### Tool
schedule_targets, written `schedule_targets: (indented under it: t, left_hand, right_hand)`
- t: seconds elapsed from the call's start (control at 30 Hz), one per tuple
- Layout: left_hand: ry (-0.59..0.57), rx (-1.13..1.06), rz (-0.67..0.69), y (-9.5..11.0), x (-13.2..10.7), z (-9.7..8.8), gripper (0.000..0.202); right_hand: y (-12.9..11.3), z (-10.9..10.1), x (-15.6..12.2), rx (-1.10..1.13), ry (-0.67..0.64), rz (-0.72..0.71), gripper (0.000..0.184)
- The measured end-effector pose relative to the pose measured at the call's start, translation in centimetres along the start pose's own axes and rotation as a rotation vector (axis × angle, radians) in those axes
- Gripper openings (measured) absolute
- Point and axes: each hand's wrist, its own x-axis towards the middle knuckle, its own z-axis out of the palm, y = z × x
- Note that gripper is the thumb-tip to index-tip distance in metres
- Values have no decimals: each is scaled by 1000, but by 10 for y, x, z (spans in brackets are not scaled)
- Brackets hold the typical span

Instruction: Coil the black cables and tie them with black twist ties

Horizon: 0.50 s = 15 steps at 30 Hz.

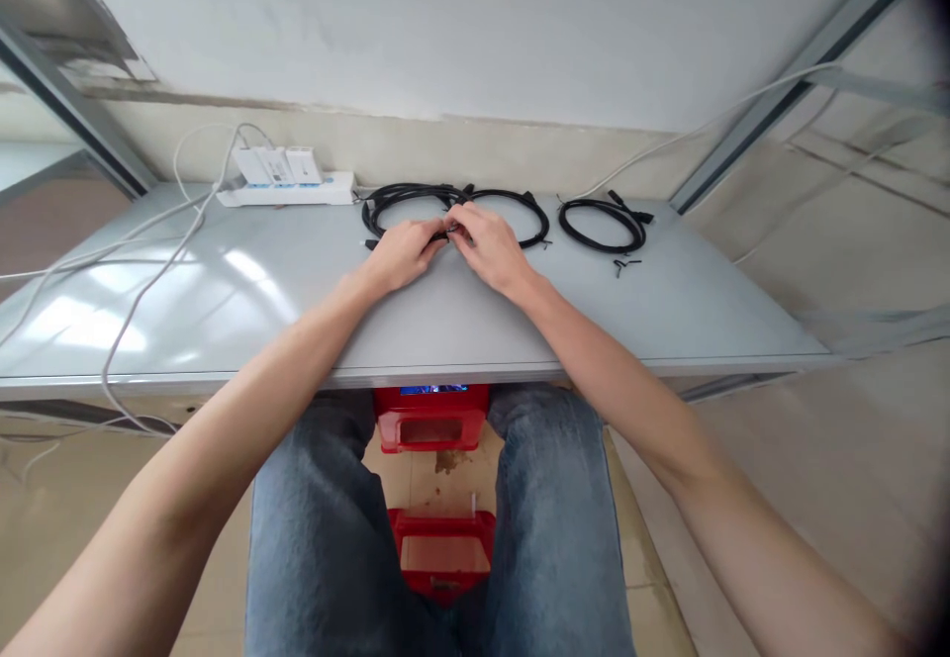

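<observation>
My left hand (407,253) and my right hand (490,244) meet over the middle of the table, fingertips closed together at the near side of a coiled black cable (377,204). The left fingers pinch the cable's near edge. A small dark piece shows between the right fingertips, too small to make out. Partly behind the right hand lies a second black cable coil (535,214). Farther right rests a third coil (603,229) with its plug ends upward, and a loose black twist tie (624,265) lies in front of it.
A white power strip (333,189) with white adapters (278,164) stands at the back left. White cords (159,276) cross the table's left side and hang over its front edge. A wall rises behind. Red plastic stools (430,420) are below, between my knees.
</observation>
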Motion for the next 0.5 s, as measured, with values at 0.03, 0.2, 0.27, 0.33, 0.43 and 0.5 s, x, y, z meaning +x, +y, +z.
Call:
schedule_targets:
  t: [0.03,0.2,0.27,0.33,0.43,0.5]
  left_hand:
    - [-10,1,-4,0,0,0,37]
    - [-33,14,-28,0,1,-1,37]
    - [-26,16,-29,-1,1,-1,37]
    - [-21,15,-28,-3,1,-1,36]
    - [-26,2,-16,-5,0,-1,35]
    - [-27,-10,-7,-5,0,-2,35]
  right_hand:
    - [0,0,0,-3,-5,-2,23]
    - [2,1,2,24,-14,22,20]
    - [1,-1,3,45,-14,47,18]
    - [-1,-5,2,48,-31,89,16]
    - [-7,-8,1,32,-64,139,16]
    - [-9,-9,0,27,-78,140,15]
